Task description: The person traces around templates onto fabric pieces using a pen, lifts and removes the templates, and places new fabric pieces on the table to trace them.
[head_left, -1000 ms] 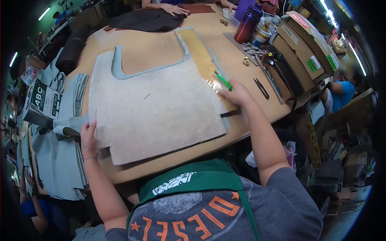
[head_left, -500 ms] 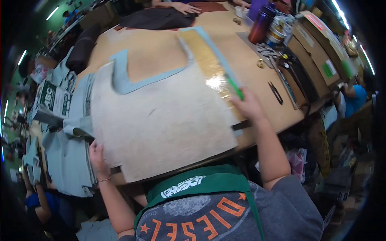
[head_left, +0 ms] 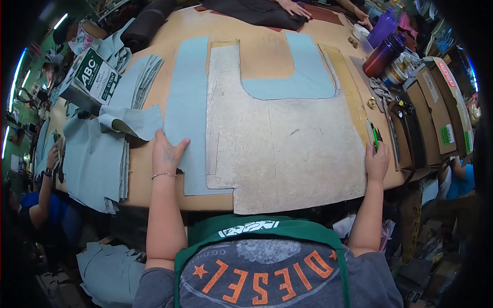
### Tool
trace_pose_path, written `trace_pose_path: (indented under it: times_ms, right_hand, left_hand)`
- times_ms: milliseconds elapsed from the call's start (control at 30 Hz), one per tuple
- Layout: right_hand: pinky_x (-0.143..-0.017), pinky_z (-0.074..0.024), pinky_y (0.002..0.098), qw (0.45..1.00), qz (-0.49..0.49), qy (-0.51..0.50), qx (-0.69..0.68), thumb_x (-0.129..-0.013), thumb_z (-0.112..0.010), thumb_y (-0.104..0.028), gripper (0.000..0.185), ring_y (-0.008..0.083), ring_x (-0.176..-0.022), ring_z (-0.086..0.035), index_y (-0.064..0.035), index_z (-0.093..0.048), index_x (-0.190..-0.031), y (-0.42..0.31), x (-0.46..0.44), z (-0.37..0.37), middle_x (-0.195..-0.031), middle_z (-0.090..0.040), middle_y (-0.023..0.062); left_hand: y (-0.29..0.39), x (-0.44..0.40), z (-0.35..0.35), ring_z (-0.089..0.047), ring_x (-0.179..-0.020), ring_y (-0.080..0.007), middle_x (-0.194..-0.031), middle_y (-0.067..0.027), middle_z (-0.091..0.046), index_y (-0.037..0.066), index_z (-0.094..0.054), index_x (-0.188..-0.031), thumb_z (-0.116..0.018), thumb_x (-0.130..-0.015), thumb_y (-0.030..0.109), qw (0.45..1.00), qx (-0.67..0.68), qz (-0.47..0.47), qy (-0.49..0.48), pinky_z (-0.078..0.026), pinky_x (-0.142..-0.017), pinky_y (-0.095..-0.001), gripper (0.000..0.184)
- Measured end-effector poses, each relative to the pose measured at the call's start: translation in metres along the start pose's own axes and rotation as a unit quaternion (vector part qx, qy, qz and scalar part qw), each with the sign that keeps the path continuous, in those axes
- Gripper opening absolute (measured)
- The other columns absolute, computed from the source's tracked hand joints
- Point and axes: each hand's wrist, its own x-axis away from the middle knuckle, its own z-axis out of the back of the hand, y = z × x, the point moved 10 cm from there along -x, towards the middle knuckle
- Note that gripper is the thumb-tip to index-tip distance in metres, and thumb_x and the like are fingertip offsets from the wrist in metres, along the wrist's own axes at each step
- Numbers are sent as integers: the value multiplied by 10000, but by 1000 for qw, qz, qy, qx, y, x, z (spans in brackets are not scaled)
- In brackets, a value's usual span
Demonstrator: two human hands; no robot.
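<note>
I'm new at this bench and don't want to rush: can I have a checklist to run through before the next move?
1. Pale template lined up with the blue sheet: not ok; blue shows widely at left and inside the cutout.
2. Template clear of the near edge of the table: not ok; it reaches that edge.
3. Green pen-like tool in the right hand: ok.
4. Left hand pressing the sheet firmly: cannot tell.
5. Dark red bottle clear of the template: ok.

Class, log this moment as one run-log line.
left hand: at blue sheet, left edge | right hand: holding green pen, by board | board: partly over sheet
</note>
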Motion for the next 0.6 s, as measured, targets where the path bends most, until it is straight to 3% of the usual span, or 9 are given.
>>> trace_pose_path:
  times_ms: [200,233,333,433,467,500,533,567,600]
  right_hand:
    - [-731,-390,417,998,-42,-28,-47,-783,-571,-202,252,358,-824,-495,28,-528,-877,21,0,-14,-835,-528,204]
    - [-727,-392,407,993,-53,-41,-95,-790,-568,-203,258,353,-829,-497,38,-529,-871,23,-2,-17,-847,-529,209]
    - [-738,-394,400,999,-15,-20,-27,-809,-548,-222,291,361,-819,-503,58,-539,-887,30,-5,-22,-870,-535,220]
    - [-741,-401,395,1000,22,-7,-18,-816,-543,-238,306,365,-832,-511,58,-537,-891,29,-7,-24,-873,-537,229]
    - [-742,-402,392,999,9,-27,-19,-824,-533,-237,309,364,-839,-514,61,-536,-902,32,-6,-26,-887,-541,232]
    - [-743,-403,390,999,-2,-48,-18,-831,-523,-237,313,364,-845,-517,64,-534,-914,31,-9,-27,-901,-545,235]
    - [-771,-405,376,998,-3,-63,3,-833,-515,-237,335,371,-889,-514,51,-523,-1005,16,-8,-17,-956,-544,245]
    - [-799,-406,362,997,-1,-78,21,-836,-507,-237,378,379,-933,-511,38,-512,-1096,0,-7,-11,-1010,-542,254]
    - [-821,-400,353,997,40,-58,-21,-838,-503,-221,392,373,-975,-500,30,-484,-1138,-1,-10,-13,-1051,-527,256]
  left_hand:
    - [12,-13,-27,-606,-725,-243,-836,-151,-628,-31,-590,-930,-639,-712,204,955,256,-9,-149,-473,-672,-331,325]
    - [13,-14,-32,-588,-718,-170,-838,-98,-629,-22,-597,-930,-618,-727,186,892,428,43,-140,-468,-653,-300,291]
    - [58,-33,-7,-545,-731,-119,-820,-57,-607,-17,-598,-929,-598,-731,151,782,613,-62,-91,-443,-667,-262,259]
    - [50,-53,52,-538,-669,-132,-736,-32,-562,-5,-573,-812,-523,-755,173,607,794,30,18,-442,-606,-259,194]
    - [46,-75,77,-540,-624,-136,-708,-34,-561,16,-573,-754,-494,-773,210,525,850,-37,28,-441,-579,-263,211]
    - [35,-86,119,-539,-592,-148,-698,-39,-571,38,-565,-720,-449,-794,242,507,846,-146,76,-434,-551,-259,246]
    - [-4,-106,152,-556,-748,-188,-854,-79,-590,42,-585,-869,-413,-803,303,658,679,-223,237,-446,-656,-291,320]
    - [-31,-115,169,-552,-761,-193,-867,-80,-586,43,-579,-882,-410,-804,308,640,700,-187,256,-443,-665,-298,324]
    - [-60,-107,180,-548,-774,-197,-880,-81,-581,44,-574,-895,-407,-804,313,522,818,-94,224,-440,-674,-304,329]
